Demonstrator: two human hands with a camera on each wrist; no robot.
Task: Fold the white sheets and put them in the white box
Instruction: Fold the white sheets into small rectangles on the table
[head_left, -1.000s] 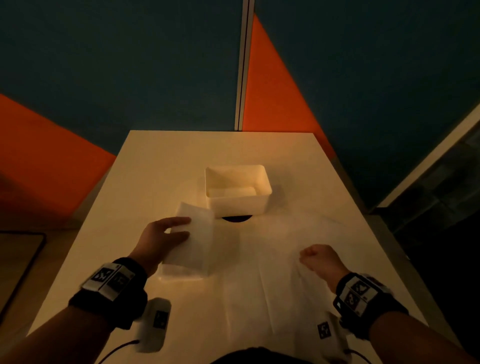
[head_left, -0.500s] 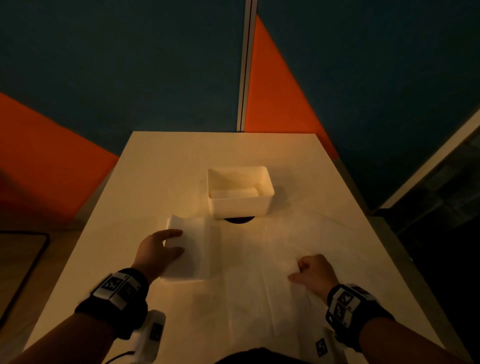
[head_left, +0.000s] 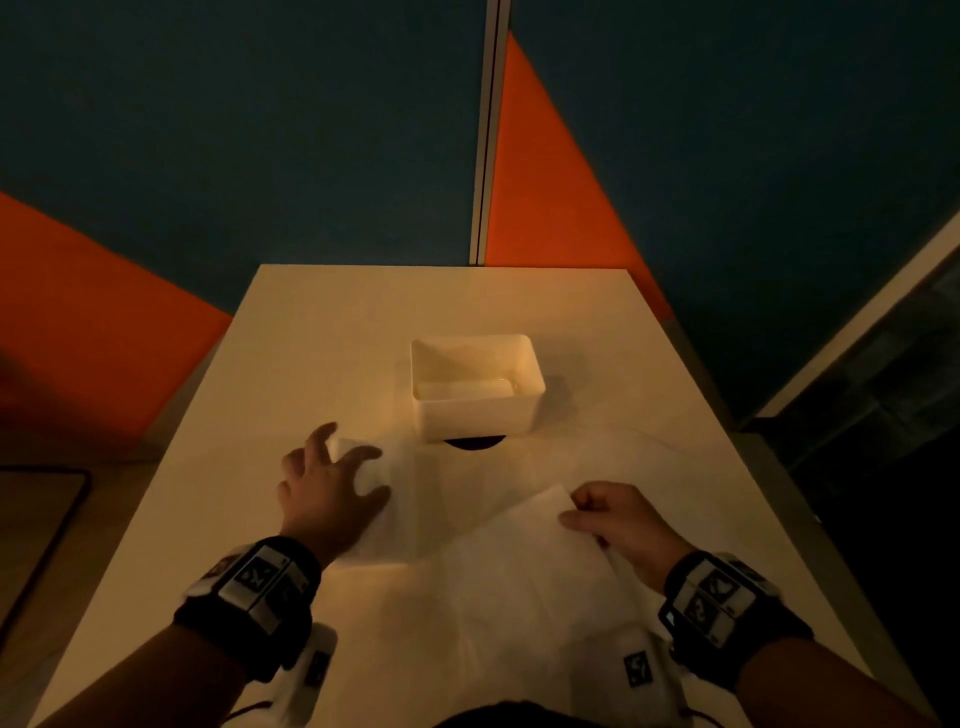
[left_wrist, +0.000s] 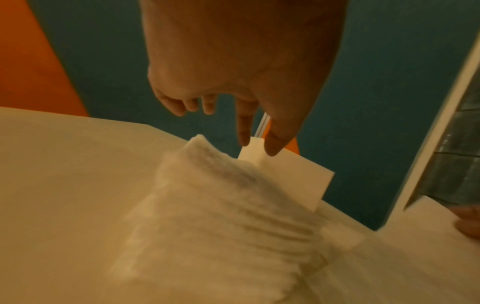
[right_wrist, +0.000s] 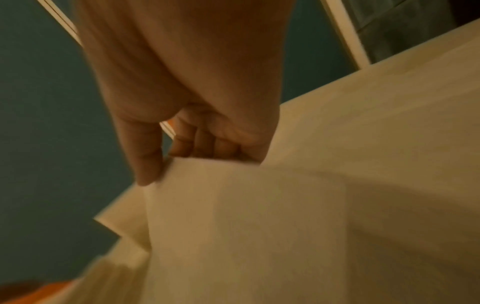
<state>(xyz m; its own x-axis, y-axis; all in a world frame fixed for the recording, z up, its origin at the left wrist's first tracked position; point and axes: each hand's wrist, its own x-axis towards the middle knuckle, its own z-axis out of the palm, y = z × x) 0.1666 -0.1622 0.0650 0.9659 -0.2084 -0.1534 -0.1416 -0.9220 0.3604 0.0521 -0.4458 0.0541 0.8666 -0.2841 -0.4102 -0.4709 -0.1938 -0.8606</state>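
Head view: right hand (head_left: 618, 522) is pinching the white sheet (head_left: 524, 566) corner just near-side of the white box (head_left: 475, 384), left hand (head_left: 332, 488) is hovering spread, holding nothing; thin sheet is probably slipping or creasing crooked if unpinned.

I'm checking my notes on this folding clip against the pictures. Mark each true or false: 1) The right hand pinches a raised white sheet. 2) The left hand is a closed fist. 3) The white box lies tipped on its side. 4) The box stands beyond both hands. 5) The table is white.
1) True: the right hand pinches the white sheet by its lifted edge.
2) False: the left hand has its fingers spread.
3) False: the white box stands upright, opening upward.
4) True.
5) True: the table is white.
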